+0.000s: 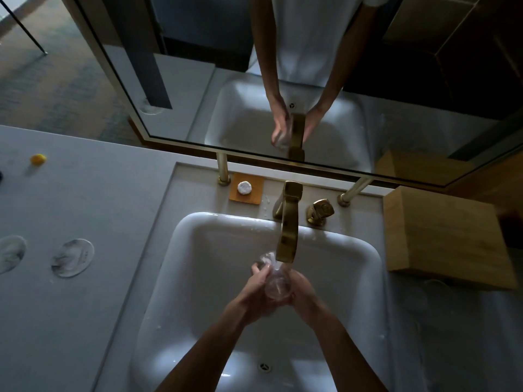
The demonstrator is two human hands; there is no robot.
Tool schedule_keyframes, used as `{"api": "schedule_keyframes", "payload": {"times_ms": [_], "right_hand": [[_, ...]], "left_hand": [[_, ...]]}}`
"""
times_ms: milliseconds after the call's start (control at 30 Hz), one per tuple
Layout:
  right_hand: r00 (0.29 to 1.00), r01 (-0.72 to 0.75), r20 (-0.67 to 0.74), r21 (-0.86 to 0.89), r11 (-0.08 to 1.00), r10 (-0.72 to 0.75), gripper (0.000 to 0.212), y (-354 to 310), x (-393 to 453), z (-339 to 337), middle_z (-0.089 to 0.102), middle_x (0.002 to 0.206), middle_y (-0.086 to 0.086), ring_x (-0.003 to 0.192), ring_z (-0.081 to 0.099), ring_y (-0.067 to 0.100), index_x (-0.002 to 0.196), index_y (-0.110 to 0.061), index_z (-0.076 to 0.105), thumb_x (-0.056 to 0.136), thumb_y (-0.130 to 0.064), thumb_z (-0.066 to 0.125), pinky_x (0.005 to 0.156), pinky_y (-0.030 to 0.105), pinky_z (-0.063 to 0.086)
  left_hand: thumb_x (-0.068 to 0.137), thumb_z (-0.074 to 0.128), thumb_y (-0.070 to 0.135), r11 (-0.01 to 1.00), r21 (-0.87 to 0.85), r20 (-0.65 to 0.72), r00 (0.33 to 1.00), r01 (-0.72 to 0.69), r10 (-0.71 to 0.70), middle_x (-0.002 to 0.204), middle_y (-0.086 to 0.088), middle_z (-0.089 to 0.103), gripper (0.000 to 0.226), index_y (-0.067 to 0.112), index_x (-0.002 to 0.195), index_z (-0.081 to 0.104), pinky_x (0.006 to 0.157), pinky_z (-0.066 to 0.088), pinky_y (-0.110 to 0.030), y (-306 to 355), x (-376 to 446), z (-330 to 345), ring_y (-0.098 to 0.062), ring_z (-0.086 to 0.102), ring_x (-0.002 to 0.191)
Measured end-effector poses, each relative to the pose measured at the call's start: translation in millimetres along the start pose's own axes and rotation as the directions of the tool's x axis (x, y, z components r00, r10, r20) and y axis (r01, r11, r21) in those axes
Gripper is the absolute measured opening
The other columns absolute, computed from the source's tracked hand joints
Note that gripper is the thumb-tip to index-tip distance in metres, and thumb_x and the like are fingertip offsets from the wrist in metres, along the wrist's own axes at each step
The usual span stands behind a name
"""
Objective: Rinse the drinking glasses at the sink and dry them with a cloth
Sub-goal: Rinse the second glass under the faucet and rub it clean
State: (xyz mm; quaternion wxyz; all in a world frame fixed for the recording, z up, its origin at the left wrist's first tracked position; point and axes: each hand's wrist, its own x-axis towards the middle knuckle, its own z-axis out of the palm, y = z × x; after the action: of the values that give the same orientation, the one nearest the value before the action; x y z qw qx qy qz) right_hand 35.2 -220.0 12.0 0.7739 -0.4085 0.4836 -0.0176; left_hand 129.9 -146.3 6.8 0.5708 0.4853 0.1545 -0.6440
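Clear glass is what I hold; the drinking glass [275, 281] is between my two hands, over the white sink [198, 267], right under the tip of the gold tap [288, 236]; my left hand [259, 292] curls around its left side and my right hand [302, 291] wraps its right side, so both hands are close together and clamped on it; the glass is tipped over, not standing up; its long way runs from near me up toward the tap and a bit to the left; I think the open end points up and away from me, but the glass is see-through and blurry, so I cannot tell for sure; a thin stream of water comes down from the tap beside it.

Behind the sink is a gold knob [319, 212] just to the right of the tap; to the left of the tap sits a small wooden tray [256, 195] with a round white soap [244, 188] on it; a wooden box [441, 236] stands on the right side of the counter [85, 199]; two round clear things [73, 258] lie on the counter far to the left of the sink, and I cannot tell what they are; a small yellow thing [38, 159] lies farther back; the big mirror [283, 80] shows my arms and the sink again.
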Motion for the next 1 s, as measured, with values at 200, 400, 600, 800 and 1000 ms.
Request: {"api": "schedule_keyframes", "payload": {"times_ms": [200,400,600,800,1000], "right_hand": [[0.999,0.021,0.045,-0.092,0.996,-0.017,0.044,-0.9,-10.3,-7.9,0.072,0.111,0.018,0.093,0.07,0.03,0.119,-0.008,0.065,0.091,-0.042,0.063,0.072,0.034,0.056],[0.987,0.097,0.141,-0.112,0.989,-0.081,0.051,-3.8,-18.2,-16.3,0.066,0.125,0.018,0.114,0.064,0.039,0.126,-0.012,0.063,0.082,-0.034,0.076,0.099,0.057,0.047],[0.954,0.213,0.226,-0.038,0.976,-0.199,0.049,-3.1,-28.1,-21.1,0.064,0.129,0.021,0.107,0.067,0.029,0.131,-0.003,0.055,0.084,0.004,0.069,0.078,0.033,0.058],[0.924,0.267,0.284,0.007,0.964,-0.258,0.063,-19.8,-31.8,-21.6,0.058,0.134,0.025,0.127,0.054,0.04,0.133,0.003,0.051,0.074,0.015,0.071,0.106,0.053,0.044],[0.911,0.292,0.318,-0.045,0.955,-0.264,0.058,-29.8,-38.7,-16.8,0.058,0.134,0.024,0.127,0.053,0.041,0.134,-0.002,0.053,0.08,0.015,0.064,0.108,0.053,0.042]], "left_hand": [[0.098,0.058,0.026,0.984,0.16,0.099,0.993,-0.074,0.058,0.12,-0.014,0.067,0.074,0.037,0.152,0.009,0.095,0.054,-0.056,0.7,-7.0,-12.4,-0.036,0.07,0.106],[0.085,0.07,0.013,0.969,0.217,0.175,0.981,-0.12,0.083,0.133,-0.023,0.062,0.059,0.005,0.139,0.046,0.094,0.055,-0.049,7.6,-13.3,-30.8,-0.039,0.063,0.119],[0.079,0.078,0.004,0.895,0.36,0.286,0.944,-0.262,0.162,0.134,-0.021,0.063,0.067,0.009,0.14,0.05,0.098,0.054,-0.04,15.8,-18.5,-42.5,-0.035,0.063,0.121],[0.072,0.086,0.009,0.775,0.518,0.353,0.915,-0.363,0.194,0.132,-0.008,0.064,0.076,0.031,0.138,0.054,0.087,0.05,-0.044,27.3,-25.9,-37.8,-0.03,0.061,0.093],[0.066,0.087,-0.002,0.775,0.517,0.343,0.917,-0.364,0.202,0.124,-0.018,0.067,0.075,0.02,0.131,0.056,0.09,0.056,-0.049,32.3,-29.8,-34.6,-0.033,0.07,0.097]]}}
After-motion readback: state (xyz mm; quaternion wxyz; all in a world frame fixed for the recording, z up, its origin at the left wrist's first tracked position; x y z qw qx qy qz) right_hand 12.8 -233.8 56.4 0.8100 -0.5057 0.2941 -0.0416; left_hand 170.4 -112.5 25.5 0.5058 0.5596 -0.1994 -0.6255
